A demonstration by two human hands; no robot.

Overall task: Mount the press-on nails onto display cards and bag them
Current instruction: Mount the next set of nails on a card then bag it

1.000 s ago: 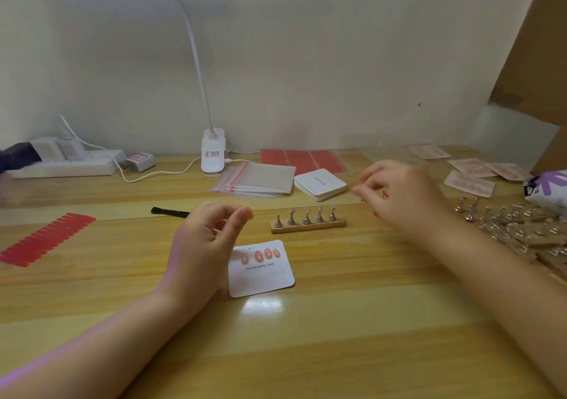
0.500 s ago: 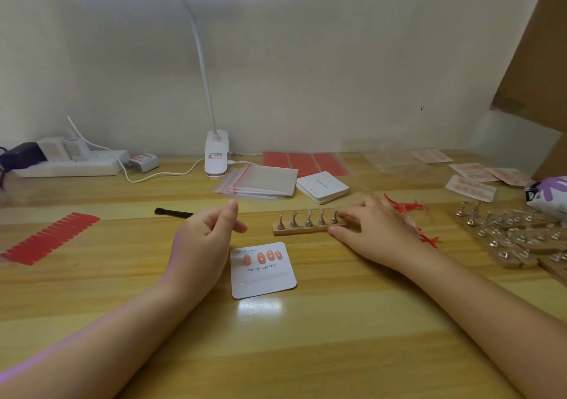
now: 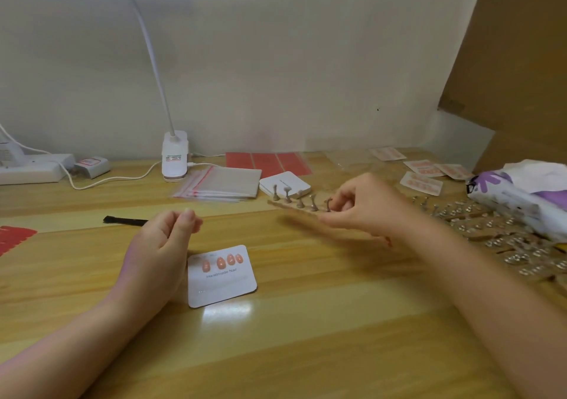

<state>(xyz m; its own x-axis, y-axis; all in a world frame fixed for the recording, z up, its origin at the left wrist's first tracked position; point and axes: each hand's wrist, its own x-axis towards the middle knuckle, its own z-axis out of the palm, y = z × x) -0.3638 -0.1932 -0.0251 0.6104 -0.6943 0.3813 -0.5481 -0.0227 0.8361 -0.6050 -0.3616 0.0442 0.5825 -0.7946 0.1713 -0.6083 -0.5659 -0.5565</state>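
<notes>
The right hand (image 3: 365,207) pinches one end of the wooden nail stand (image 3: 302,208), held tilted above the bench (image 3: 306,337). The left hand (image 3: 159,245), fingers loosely curled and holding nothing, rests beside the display card (image 3: 222,276).

The white display card (image 3: 222,276) lying near the middle of the table (image 3: 306,337) reads "Handmade Nail" under its row of pink nails. Print on the far lamp base label (image 3: 173,160) and the small box at far left (image 3: 90,165) is too blurred to read.
</notes>
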